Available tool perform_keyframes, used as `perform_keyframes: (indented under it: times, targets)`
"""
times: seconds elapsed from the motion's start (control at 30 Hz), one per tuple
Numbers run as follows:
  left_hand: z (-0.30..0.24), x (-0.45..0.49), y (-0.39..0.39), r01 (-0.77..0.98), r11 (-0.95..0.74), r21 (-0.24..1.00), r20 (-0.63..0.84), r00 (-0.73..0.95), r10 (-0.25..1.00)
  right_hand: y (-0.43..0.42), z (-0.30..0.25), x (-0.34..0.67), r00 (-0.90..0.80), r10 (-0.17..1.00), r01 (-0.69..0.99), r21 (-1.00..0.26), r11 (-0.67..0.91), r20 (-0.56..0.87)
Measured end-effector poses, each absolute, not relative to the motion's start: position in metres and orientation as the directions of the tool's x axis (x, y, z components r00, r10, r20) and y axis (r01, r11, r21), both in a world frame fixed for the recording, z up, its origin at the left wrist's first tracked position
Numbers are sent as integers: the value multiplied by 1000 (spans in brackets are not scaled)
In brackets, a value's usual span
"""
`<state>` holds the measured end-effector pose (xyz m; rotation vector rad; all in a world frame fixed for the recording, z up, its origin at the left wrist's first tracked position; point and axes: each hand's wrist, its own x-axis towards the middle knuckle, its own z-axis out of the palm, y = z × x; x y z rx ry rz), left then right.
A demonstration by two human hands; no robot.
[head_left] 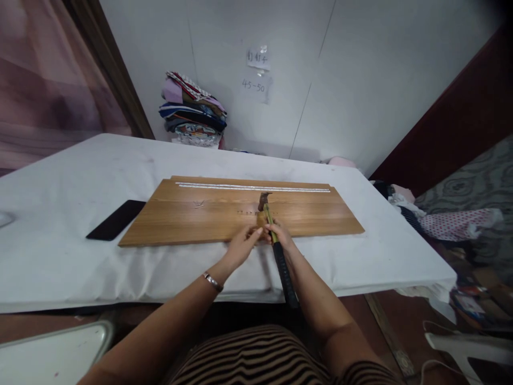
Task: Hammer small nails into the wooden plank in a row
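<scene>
My right hand (279, 235) is closed around the handle of a claw hammer (284, 270), well up from its black grip. The dark metal head points away from me over a brown wooden board (320, 214). Beside the handle, my left hand (242, 245) pinches a small yellowish wooden block (261, 218) at the board's near edge; my fingers partly hide it. A row of small nails (246, 213) appears to stand in the board just left of the block. Several loose nails (199, 204) lie in a little heap farther left.
Two white strips (252, 187) run along the board's far side. A flat black tablet-like thing (116, 220) lies left of the board on the white-covered table (52, 235). Folded clothes (194, 109) are stacked at the wall, and a white chair (56, 353) stands near left.
</scene>
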<state>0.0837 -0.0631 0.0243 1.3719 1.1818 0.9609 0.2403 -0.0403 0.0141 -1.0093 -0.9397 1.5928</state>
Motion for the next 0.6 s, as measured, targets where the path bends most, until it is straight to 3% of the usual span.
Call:
perform_keyframes:
  times: [0.1,0.27,0.43,0.53,0.6]
  targets:
    - [29,103,-77,-11,247,969,-233,292,927,-43,18,237,-99,985,-351,-922,-166,-140]
    - [33,111,-86,-132,346,929,-292,314,903,-45,22,231,-45,994,-359,-927,-105,-95]
    - [31,112,-88,-116,241,964,-206,251,946,-46,21,223,60,994,-428,-902,-56,-90]
    - [30,111,-86,-85,108,991,-83,253,964,-47,24,216,62,995,-478,-877,-43,-83]
    - [30,108,-84,-76,118,990,-93,277,956,-48,27,211,43,997,-495,-868,-40,-71]
